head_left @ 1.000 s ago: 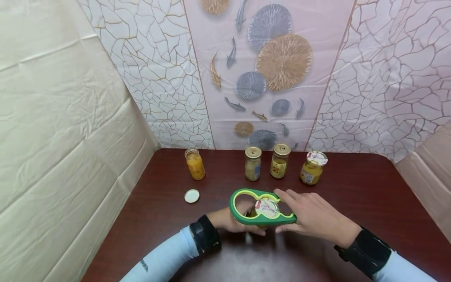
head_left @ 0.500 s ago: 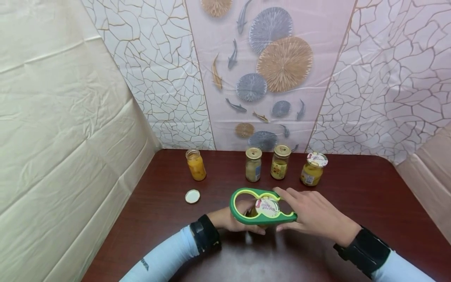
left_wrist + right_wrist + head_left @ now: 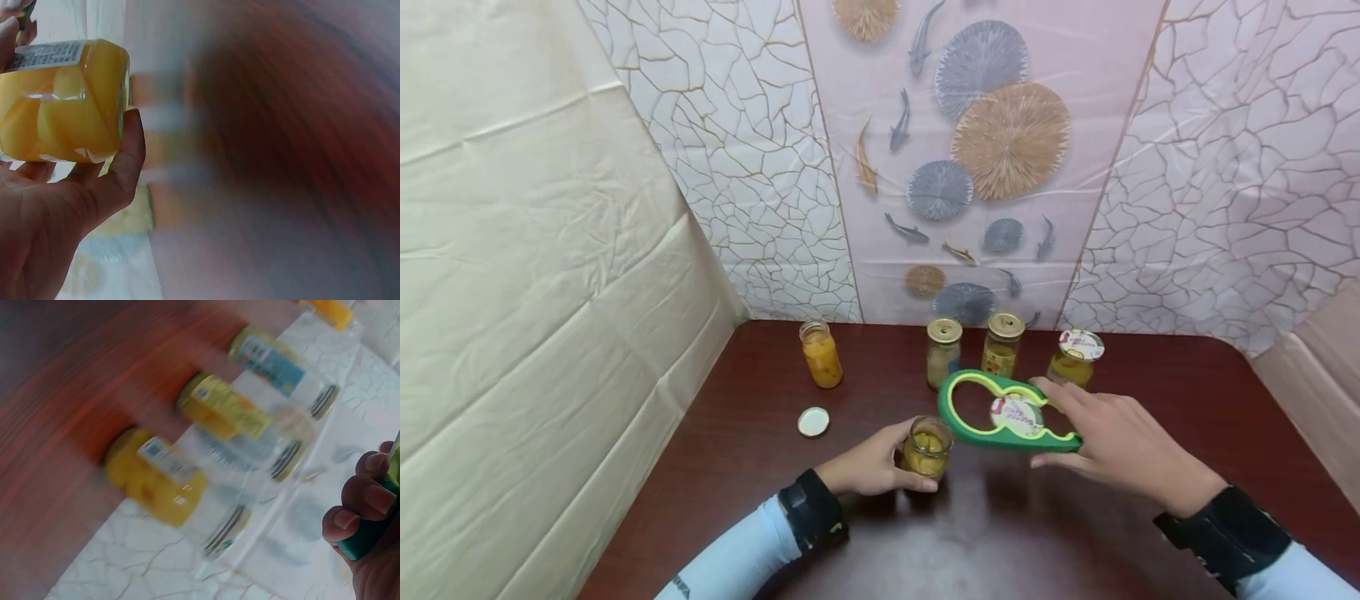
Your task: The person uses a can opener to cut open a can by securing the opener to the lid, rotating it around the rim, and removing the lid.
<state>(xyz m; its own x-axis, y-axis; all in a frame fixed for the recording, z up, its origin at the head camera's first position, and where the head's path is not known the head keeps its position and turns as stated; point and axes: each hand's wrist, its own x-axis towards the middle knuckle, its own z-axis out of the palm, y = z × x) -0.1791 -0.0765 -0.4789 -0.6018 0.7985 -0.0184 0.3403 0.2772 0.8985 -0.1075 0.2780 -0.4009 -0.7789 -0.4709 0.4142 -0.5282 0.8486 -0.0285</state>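
Note:
My left hand [image 3: 872, 462] grips a glass jar [image 3: 927, 454] by its side, near the middle of the table. The jar's mouth is uncovered, and yellow fruit pieces [image 3: 69, 115] show through its glass in the left wrist view. Up and to the right, my right hand [image 3: 1112, 429] holds a green jar opener [image 3: 1000, 438] with a lime inner edge by its handle ends. Within the opener's smaller loop sits a white lid [image 3: 1017, 415] with pink print. Opener and lid are apart from the jar. Green handle [image 3: 365, 540] shows under curled fingers in the right wrist view.
At the back stand two gold-lidded jars [image 3: 943, 354] [image 3: 1002, 346] and a white-lidded jar [image 3: 1075, 358], partly behind my right hand. An uncovered jar of orange contents [image 3: 822, 357] stands back left. A loose white lid [image 3: 813, 422] lies in front of it.
The jar opener has moved up and right with the lid in it, off the jar. My left hand and the jar have shifted slightly left, and the jar's open mouth now shows.

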